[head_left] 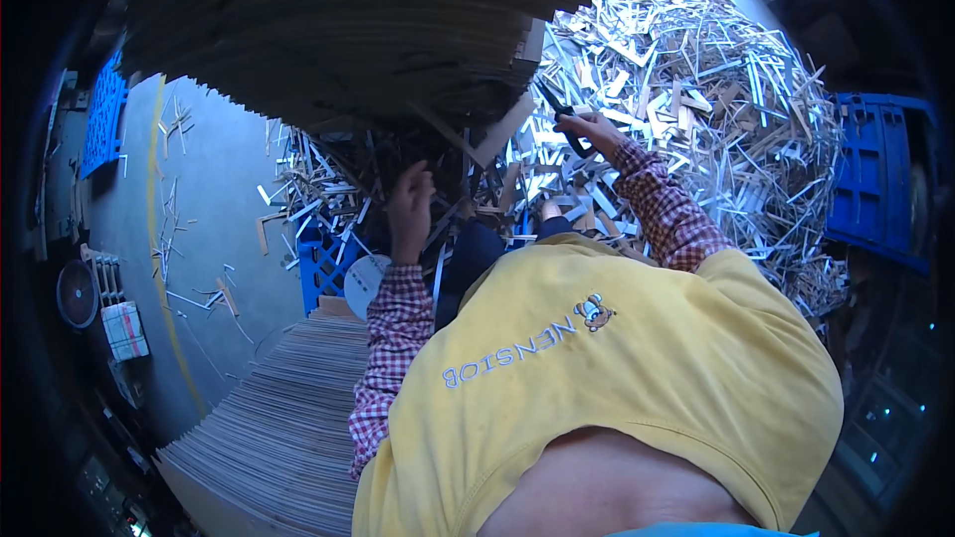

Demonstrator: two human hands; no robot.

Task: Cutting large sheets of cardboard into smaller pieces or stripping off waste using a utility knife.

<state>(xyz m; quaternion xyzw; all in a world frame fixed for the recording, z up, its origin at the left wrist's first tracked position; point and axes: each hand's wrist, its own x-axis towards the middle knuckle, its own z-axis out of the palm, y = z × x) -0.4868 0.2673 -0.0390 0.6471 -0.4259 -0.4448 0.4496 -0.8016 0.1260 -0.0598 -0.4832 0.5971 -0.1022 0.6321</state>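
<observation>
My right hand point(591, 129) is closed around a dark tool point(576, 142) with a curved black handle. The tool's slim front points up and to the left, beside the edge of a tall stack of corrugated cardboard sheets point(328, 50). In the shade under that stack is my left hand point(409, 211), its fingers loosely bent and apart, with nothing visible in them. A loose cardboard flap point(505, 129) hangs from the stack's lower edge between my two hands. Shadow hides most of the stack's underside.
Cardboard offcuts point(696, 109) lie heaped beyond my right hand. A second cardboard stack point(274, 388) stands by my left forearm. Blue plastic crates point(320, 264) and a blue container point(880, 179) flank the heap. At the left, the grey floor point(214, 209) bears a yellow line and scattered strips.
</observation>
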